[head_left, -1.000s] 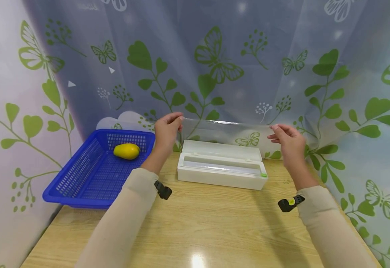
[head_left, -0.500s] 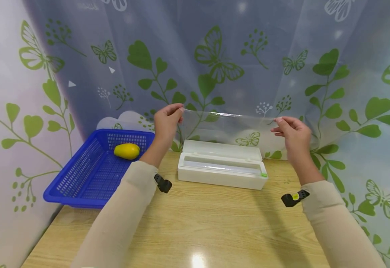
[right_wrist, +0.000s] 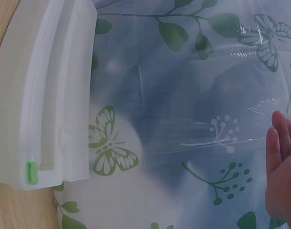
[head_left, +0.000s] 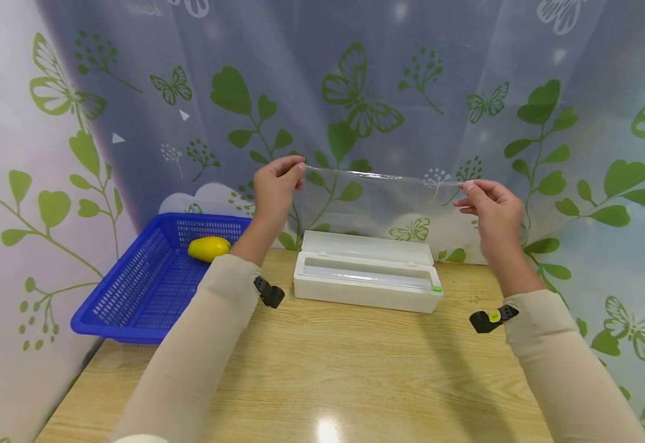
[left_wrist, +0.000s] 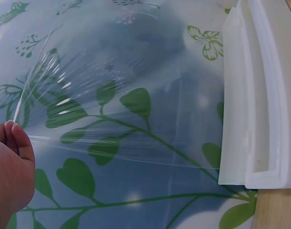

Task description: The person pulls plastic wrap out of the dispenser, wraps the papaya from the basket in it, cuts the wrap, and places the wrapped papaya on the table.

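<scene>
A clear sheet of plastic wrap (head_left: pixel 378 176) is stretched between both hands, above and behind a white wrap dispenser box (head_left: pixel 367 296). My left hand (head_left: pixel 274 187) pinches its left top corner between thumb and fingers. At the other corner, my right hand (head_left: pixel 494 209) pinches the film, a bit lower than the left. In the left wrist view the wrap (left_wrist: pixel 107 109) fans out in creases from the fingertips toward the box (left_wrist: pixel 271 95). The dispenser's lid (head_left: pixel 368 248) stands open at the back, and a green slider (head_left: pixel 436 288) sits at its right end.
To the left, a blue plastic basket (head_left: pixel 162 295) holds a yellow mango-like fruit (head_left: pixel 209 248). The wooden table (head_left: pixel 350 363) bears both basket and box. A curtain with leaves and butterflies (head_left: pixel 361 86) hangs close behind the box.
Both hands have risen, drawing the plastic wrap higher from the box. The right hand has also shifted somewhat to the right. Box, basket and fruit have stayed in place.
</scene>
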Demonstrator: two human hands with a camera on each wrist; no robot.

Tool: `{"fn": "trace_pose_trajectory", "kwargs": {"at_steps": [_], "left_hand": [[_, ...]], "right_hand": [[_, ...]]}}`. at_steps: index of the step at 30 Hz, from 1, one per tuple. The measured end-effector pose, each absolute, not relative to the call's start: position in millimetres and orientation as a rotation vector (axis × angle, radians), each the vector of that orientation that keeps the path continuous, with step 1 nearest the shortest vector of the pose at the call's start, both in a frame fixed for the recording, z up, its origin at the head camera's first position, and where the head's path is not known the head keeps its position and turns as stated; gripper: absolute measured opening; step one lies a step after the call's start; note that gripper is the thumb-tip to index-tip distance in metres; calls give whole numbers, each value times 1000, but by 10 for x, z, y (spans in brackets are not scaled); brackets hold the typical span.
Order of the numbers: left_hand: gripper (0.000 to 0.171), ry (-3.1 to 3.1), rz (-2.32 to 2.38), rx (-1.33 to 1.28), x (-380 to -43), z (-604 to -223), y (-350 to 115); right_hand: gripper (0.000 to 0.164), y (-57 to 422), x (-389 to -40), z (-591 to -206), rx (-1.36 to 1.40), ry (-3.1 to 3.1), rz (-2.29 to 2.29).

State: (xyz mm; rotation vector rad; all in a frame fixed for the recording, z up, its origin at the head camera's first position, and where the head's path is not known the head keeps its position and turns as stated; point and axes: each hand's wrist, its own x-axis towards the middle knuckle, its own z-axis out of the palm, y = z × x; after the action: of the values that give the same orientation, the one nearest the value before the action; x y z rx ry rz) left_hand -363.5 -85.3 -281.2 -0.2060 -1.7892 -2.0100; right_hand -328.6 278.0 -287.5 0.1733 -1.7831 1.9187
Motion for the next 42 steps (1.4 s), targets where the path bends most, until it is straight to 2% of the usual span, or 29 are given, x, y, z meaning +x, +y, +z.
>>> {"fn": "trace_pose_trajectory", "kwargs": {"at_steps": [26, 42], "left_hand": [[16, -1715, -2009, -299, -3601, -2368, -885], [13, -1701, -2026, -365, -3447, -2280, -878]], "right_hand": [[30, 2758, -3258, -2431, 286, -1671, 1992], [30, 2818, -3135, -2381, 305, -1636, 1997]]}}
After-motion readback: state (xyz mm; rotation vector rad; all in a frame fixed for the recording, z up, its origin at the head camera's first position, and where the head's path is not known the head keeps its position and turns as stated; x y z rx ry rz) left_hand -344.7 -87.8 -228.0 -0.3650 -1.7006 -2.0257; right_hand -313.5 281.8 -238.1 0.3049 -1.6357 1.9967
